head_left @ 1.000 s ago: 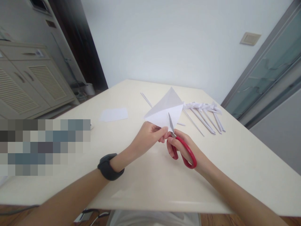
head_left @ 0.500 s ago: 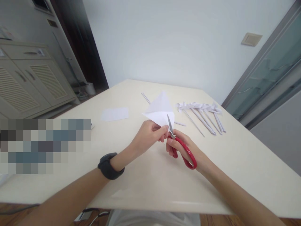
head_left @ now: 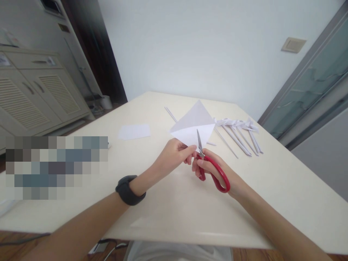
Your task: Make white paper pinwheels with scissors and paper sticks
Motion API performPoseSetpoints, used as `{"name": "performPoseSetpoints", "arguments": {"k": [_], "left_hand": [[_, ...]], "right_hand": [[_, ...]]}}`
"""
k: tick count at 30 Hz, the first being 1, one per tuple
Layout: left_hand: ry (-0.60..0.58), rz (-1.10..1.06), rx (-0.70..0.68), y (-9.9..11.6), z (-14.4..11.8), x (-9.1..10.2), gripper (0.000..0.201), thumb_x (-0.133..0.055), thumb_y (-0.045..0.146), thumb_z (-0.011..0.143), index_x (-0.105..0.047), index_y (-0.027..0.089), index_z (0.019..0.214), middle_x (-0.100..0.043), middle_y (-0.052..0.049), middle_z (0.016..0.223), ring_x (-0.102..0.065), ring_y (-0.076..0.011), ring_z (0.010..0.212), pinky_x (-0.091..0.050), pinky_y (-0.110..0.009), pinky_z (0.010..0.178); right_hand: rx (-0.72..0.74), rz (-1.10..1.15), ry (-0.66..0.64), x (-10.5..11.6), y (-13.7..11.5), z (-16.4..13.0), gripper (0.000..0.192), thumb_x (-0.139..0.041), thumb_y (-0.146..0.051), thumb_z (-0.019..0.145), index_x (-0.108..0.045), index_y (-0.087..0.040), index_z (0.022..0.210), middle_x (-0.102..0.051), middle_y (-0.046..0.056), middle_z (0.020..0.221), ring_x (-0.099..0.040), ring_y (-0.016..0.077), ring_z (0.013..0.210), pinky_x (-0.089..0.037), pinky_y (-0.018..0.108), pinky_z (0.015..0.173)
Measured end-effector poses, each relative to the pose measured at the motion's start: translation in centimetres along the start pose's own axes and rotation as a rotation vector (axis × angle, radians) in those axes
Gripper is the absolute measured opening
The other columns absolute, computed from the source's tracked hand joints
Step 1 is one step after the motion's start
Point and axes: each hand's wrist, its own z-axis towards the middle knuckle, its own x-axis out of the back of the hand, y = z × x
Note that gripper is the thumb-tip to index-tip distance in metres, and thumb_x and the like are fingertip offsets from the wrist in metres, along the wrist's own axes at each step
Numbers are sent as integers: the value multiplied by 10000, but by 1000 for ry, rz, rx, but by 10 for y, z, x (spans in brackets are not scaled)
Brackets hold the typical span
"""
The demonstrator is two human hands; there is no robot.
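Note:
A white sheet of paper [head_left: 193, 119], creased across its middle, is pinched at its near edge by my left hand [head_left: 178, 154]. My right hand [head_left: 210, 165] grips red-handled scissors [head_left: 221, 177], fingers through the loops. One blade lies over the paper's face, pointing away from me; the other is hidden behind the sheet. A dark band circles my left wrist. Beyond the paper, a thin rolled paper stick [head_left: 170, 114] pokes out on the table.
Several rolled paper sticks with twisted paper tops [head_left: 239, 132] lie on the right of the white table [head_left: 163, 210]. A flat paper piece [head_left: 135, 131] rests to the left. A pixelated patch hides the table's left side. Behind stands a wall [head_left: 190, 47].
The far part of the paper has opened out wider and shifted right, now reaching in front of the twisted paper tops. Both hands keep their hold, and the view has shifted slightly.

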Motion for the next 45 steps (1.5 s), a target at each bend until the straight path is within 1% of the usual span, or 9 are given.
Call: {"name": "performPoseSetpoints", "arguments": {"k": [5,12,19,23,28,35,38,41,45], "left_hand": [[-35,-28,-5,-1,1,0,331,-480,267,832,-555,144,535,-558,-2,525,-547,-115,529,-423,-235,559],[-80,-99,-15,3,-1,-1,359,-470,252,854,-529,144,516,-570,-6,508,-574,-122,524,-428,-240,566],[-146,-185,-36,5,-3,-2,393,-434,229,869,-488,149,489,-572,-9,474,-603,-139,485,-428,-253,554],[-122,-165,-39,5,-3,-2,400,-430,219,863,-505,148,477,-589,-11,479,-597,-124,500,-423,-236,558],[-113,-145,-25,4,-2,-2,403,-428,229,861,-494,150,472,-584,-10,479,-597,-127,510,-424,-238,563],[-90,-105,-22,2,-2,-3,372,-457,239,852,-509,152,494,-580,-6,505,-577,-124,517,-424,-242,562],[-45,-59,-16,1,-1,-2,398,-473,282,855,-516,151,481,-561,-13,489,-581,-137,563,-426,-245,580],[35,-33,-32,-1,0,1,425,-472,326,862,-517,147,478,-536,-11,476,-554,-128,562,-429,-246,591],[72,-63,-34,-2,1,3,357,-485,274,845,-532,142,516,-536,0,493,-497,-101,510,-430,-238,567]], "right_hand": [[26,48,-34,1,3,1,109,-519,-297,878,-457,-208,891,-561,4,775,-500,128,652,-385,313,635],[65,88,-68,3,2,-1,61,-518,-244,879,-468,-209,871,-576,16,867,-518,129,678,-394,328,657],[56,103,-50,1,2,-2,188,-520,-371,887,-422,-213,867,-590,23,863,-535,133,677,-411,328,637],[45,72,-35,1,2,-1,204,-525,-389,886,-410,-223,910,-592,15,841,-531,130,670,-411,336,658],[62,48,-37,0,2,-2,214,-514,-413,887,-421,-223,916,-590,19,856,-526,130,671,-412,339,661],[55,3,-7,0,0,-2,209,-501,-421,890,-427,-225,893,-579,6,796,-508,131,662,-399,325,640],[45,-8,3,-1,-2,-2,205,-529,-399,877,-416,-231,905,-576,-3,788,-510,129,658,-398,320,638],[25,-36,33,-1,-3,-1,236,-579,-379,848,-403,-237,917,-585,-9,790,-512,125,648,-399,314,640],[-7,-52,39,-2,-6,-2,254,-580,-402,842,-409,-234,926,-607,8,838,-516,124,670,-403,310,656]]}}
